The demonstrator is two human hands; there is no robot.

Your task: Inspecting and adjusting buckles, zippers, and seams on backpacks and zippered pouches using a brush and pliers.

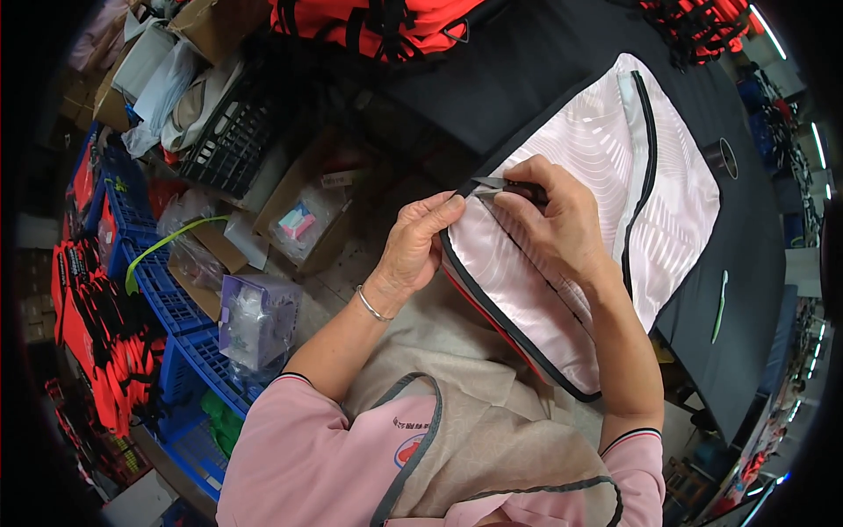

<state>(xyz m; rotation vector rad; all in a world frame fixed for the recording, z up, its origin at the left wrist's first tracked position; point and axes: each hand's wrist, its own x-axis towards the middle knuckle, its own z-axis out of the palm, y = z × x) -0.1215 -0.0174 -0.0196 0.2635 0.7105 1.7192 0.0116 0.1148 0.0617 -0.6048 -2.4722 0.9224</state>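
A pale pink patterned bag piece [584,140] with black bound edges and a black zipper strip lies across the table edge and my lap; a red layer shows under its lower edge. My left hand [413,241] is closed, thumb and fingers pinching the black edging at its left side. My right hand [566,220] is closed around a small pair of thread snips [490,183]. Their metal blades point left, at the edging near my left fingertips; the dark handle is mostly hidden by my fingers. A dark seam [536,250] runs down the fabric below my right hand.
The dark-covered table [562,44] holds red and black bags [378,26], a round dark object [729,160] and a green-and-white brush-like tool [720,306]. At left stand blue crates [184,307], a black crate [230,145], an open cardboard box [307,206] and a purple box [259,321].
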